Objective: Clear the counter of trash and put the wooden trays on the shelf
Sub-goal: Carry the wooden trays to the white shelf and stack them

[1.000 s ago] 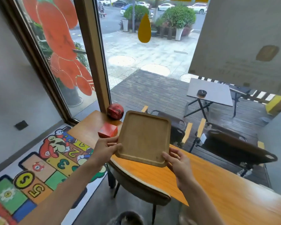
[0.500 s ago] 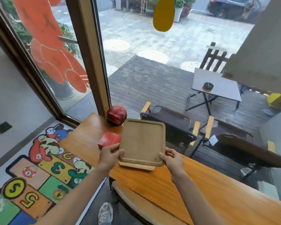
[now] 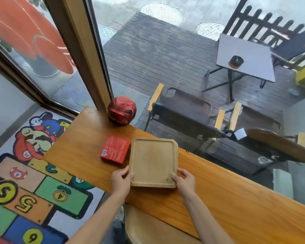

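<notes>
Step in hand: tray collection. Left hand (image 3: 121, 180) and right hand (image 3: 184, 180) gripping wooden tray (image 3: 153, 162) between them on counter (image 3: 236, 196). Red box (image 3: 115, 151) just beyond left hand. Next: lift level, carry to shelf.

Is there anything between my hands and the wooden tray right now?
No. Your left hand grips the wooden tray on its near left edge and your right hand grips its near right corner. The red box sits just left of the tray, clear of both hands.
</notes>
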